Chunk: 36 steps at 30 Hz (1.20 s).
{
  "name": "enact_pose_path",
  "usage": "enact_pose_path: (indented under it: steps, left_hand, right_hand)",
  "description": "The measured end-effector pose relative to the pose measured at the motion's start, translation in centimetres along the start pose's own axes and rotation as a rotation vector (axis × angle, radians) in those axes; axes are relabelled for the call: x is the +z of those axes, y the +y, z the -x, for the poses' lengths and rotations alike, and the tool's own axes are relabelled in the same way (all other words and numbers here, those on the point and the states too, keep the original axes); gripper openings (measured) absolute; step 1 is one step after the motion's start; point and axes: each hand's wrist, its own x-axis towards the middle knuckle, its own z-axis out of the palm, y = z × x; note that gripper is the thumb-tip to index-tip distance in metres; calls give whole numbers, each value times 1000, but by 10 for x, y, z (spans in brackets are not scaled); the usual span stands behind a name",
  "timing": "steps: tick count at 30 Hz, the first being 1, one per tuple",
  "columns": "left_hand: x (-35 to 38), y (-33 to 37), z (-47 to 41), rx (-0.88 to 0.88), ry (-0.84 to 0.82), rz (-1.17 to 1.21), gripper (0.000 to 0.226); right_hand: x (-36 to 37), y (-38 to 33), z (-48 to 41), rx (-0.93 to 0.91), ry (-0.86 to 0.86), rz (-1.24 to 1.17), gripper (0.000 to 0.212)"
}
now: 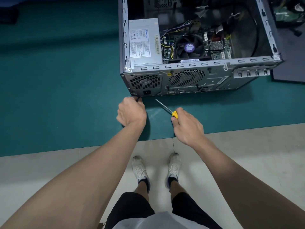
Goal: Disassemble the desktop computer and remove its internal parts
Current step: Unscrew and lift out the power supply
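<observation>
An open desktop computer case [214,80] lies on its side on the green table mat, its rear panel facing me. Inside sit a grey power supply [144,42], a black CPU fan [189,46] and the motherboard [217,45]. My left hand [131,111] is curled at the case's lower rear corner, below the power socket; what its fingertips pinch is hidden. My right hand [186,124] grips a yellow-handled screwdriver [166,109], its shaft pointing up-left toward the rear panel without touching it.
A dark panel [290,70] lies right of the case, with green circuit boards [287,14] beyond it. The green mat [57,80] stretches left. The table's front edge runs below my hands; my shoes [156,169] stand on the tiled floor.
</observation>
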Motion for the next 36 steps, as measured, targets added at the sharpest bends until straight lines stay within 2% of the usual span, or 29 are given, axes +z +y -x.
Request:
enact_pose_path:
  steps: [3,6,9,14,19,24,31,36]
  left_hand:
    - [-3,0,9,67,-8,-2,19]
    - [-13,4,24,165,15,31,20]
    - [-26,12,46,321,10,160,18]
    - [-46,48,96,551,10,368,9]
    - [-64,97,130,654,9,514,5]
    - [-77,133,138,766,-6,527,8]
    - [-81,174,118,867,-88,492,13]
    - [-76,207,101,991,-180,401,18]
  right_hand:
    - [-2,-3,3,65,21,-84,24]
    - [-9,-5,19,129,122,-311,36]
    - [-25,-5,37,111,187,-475,40]
    - [-82,-14,45,27,325,-684,34]
    - [-152,-17,41,-124,471,-703,12]
    - [-197,-10,29,-152,459,-722,8]
    - [-234,-10,7,25,373,-829,4]
    - [-255,-4,-11,98,448,-679,15]
